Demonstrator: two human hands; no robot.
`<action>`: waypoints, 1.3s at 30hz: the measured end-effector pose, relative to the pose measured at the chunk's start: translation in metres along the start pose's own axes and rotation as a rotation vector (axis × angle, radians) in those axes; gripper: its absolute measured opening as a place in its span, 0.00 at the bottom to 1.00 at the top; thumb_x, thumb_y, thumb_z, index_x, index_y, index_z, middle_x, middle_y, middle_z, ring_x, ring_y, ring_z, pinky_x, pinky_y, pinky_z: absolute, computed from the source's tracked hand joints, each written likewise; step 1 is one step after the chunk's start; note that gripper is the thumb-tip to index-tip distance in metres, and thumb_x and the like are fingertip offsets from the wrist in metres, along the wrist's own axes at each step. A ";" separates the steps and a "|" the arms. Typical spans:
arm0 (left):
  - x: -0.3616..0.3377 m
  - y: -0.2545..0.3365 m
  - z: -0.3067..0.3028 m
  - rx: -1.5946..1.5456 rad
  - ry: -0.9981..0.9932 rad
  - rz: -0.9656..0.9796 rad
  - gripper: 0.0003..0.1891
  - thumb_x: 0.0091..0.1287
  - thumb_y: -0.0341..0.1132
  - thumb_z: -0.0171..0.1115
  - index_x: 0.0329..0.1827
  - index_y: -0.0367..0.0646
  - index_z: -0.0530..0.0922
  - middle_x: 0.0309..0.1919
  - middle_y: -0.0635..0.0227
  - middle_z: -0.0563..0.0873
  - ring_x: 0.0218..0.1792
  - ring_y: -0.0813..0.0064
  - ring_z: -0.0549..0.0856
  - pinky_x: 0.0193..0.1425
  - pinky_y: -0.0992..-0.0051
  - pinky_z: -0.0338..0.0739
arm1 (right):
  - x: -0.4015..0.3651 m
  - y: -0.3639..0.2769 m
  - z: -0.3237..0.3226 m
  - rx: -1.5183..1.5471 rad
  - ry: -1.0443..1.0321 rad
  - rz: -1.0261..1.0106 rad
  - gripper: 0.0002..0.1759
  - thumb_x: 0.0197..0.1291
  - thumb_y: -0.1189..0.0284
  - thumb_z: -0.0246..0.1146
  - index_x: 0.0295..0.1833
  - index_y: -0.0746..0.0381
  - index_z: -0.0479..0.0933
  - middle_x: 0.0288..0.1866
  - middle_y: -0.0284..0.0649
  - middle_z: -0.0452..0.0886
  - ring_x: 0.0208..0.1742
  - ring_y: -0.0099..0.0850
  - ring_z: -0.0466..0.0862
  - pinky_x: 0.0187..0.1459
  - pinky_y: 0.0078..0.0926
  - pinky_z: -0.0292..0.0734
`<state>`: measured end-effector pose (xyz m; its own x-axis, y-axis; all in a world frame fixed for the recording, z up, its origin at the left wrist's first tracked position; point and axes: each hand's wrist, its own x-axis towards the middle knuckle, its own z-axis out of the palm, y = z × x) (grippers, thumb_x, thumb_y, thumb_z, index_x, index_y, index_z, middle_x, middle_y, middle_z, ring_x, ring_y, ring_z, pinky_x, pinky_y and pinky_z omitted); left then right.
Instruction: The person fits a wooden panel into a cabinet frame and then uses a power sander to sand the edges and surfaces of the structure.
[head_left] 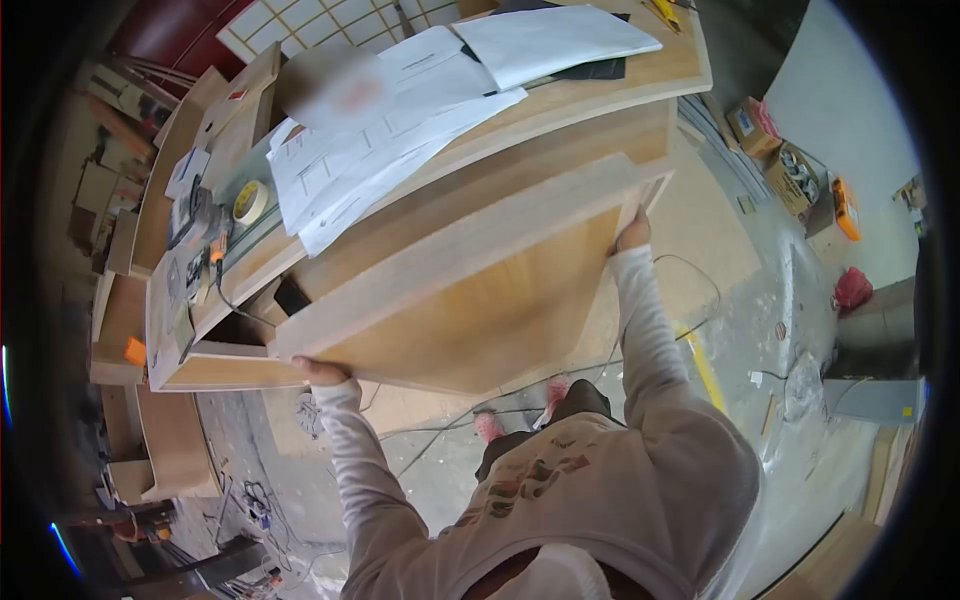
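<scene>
A large wooden panel point(500, 300) with a pale, thick edge is held at its two ends in front of a wooden cabinet point(230, 372). My left hand point(320, 371) grips its near-left corner, fingers partly hidden. At the far right end, my right hand point(633, 232) is wrapped around the panel's edge. Above the panel, paper drawings point(370, 160) and more white sheets point(555, 42) cover much of the cabinet top. A roll of tape point(250, 203) and a corded orange-and-grey tool point(217, 250) lie on its left part.
Dark cables point(440, 430) cross the floor around my feet. A yellow strip point(705, 370) lies to the right, near a red bag point(853, 290), an orange item point(845, 210) and cardboard boxes point(755, 128). More wooden cabinet parts point(175, 440) stand at left.
</scene>
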<state>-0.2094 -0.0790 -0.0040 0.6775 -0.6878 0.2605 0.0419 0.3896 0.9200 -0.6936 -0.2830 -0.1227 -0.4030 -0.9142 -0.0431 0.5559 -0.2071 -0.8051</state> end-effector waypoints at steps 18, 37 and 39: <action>0.064 -0.089 0.082 0.396 -0.008 0.167 0.26 0.69 0.52 0.39 0.47 0.35 0.73 0.44 0.60 0.79 0.47 0.65 0.77 0.56 0.66 0.70 | 0.107 0.009 -0.013 -0.655 0.046 -0.108 0.22 0.67 0.67 0.41 0.54 0.69 0.73 0.48 0.48 0.81 0.46 0.37 0.81 0.49 0.30 0.76; 0.051 -0.028 0.049 0.428 -0.017 -0.134 0.23 0.68 0.50 0.54 0.53 0.38 0.73 0.40 0.62 0.83 0.37 0.76 0.82 0.37 0.78 0.73 | 0.054 -0.004 -0.012 -0.029 0.350 0.131 0.21 0.65 0.58 0.51 0.52 0.64 0.74 0.46 0.44 0.80 0.43 0.37 0.79 0.45 0.33 0.74; 0.045 0.008 0.040 0.404 -0.037 -0.142 0.21 0.67 0.48 0.56 0.51 0.38 0.73 0.37 0.65 0.83 0.33 0.80 0.81 0.32 0.83 0.70 | 0.040 0.032 -0.073 -0.186 0.356 0.226 0.21 0.61 0.56 0.57 0.48 0.62 0.74 0.42 0.40 0.79 0.38 0.32 0.78 0.38 0.29 0.74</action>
<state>-0.2081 -0.1313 0.0270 0.6590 -0.7414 0.1269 -0.1637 0.0233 0.9862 -0.7453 -0.3005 -0.1936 -0.5292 -0.7459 -0.4045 0.5320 0.0798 -0.8430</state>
